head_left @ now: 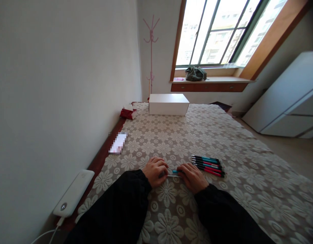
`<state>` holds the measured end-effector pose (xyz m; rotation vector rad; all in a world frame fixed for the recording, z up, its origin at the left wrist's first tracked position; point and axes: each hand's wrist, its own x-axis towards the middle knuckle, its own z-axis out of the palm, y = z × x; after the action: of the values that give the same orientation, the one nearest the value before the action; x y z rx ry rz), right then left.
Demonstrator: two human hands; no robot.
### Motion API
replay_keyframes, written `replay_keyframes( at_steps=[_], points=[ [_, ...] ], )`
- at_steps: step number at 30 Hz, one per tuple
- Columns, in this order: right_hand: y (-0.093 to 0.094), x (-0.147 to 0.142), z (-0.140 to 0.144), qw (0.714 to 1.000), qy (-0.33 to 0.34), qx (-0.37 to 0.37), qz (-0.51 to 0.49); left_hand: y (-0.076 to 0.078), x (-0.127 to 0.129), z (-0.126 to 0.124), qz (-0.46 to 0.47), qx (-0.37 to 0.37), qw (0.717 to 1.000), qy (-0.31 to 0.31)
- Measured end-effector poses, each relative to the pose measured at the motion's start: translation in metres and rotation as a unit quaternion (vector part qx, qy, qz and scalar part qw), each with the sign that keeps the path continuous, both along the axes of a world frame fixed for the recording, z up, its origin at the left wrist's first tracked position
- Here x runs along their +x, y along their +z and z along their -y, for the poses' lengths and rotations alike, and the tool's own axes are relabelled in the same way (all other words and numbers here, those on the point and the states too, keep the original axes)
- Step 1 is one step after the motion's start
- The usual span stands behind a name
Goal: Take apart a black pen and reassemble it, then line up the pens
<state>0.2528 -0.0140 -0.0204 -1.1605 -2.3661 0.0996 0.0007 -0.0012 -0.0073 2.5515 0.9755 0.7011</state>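
Observation:
My left hand (pixel 154 171) is low over the flowered cloth, its fingers curled and closed at one end of a thin pale rod (pixel 173 176). The rod runs across to my right hand (pixel 193 178). A short teal piece (pixel 174 171), looking like part of a pen barrel, pokes out from under my right fingers, which are bent closed around it. Most of that piece is hidden by the hand. Just beyond my right hand, several pens (pixel 207 165) lie side by side, teal, red and black, with their tips pointing left.
The patterned cloth (pixel 166 135) covers the surface. A white box (pixel 168 105) stands at its far end, near a red tissue pack (pixel 128 113). Along the left wall lie a blurred-out phone (pixel 118 143) and a white power bank (pixel 74 193) with a cable.

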Motion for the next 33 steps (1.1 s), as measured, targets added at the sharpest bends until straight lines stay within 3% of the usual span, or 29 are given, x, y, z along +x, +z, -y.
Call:
replay_keyframes(
  at_steps=[11,22,33],
  points=[
    [0.004,0.001,0.002,0.999,-0.002,0.054,-0.003,0.011,-0.010,-0.002,-0.005,0.004,1.000,-0.026],
    [0.003,0.001,0.002,0.996,-0.010,0.083,-0.022,0.014,-0.017,-0.007,-0.025,-0.007,1.000,0.002],
    [0.002,0.003,0.001,0.999,-0.015,0.045,-0.002,0.013,-0.017,-0.007,-0.017,0.013,1.000,0.000]
  ],
)
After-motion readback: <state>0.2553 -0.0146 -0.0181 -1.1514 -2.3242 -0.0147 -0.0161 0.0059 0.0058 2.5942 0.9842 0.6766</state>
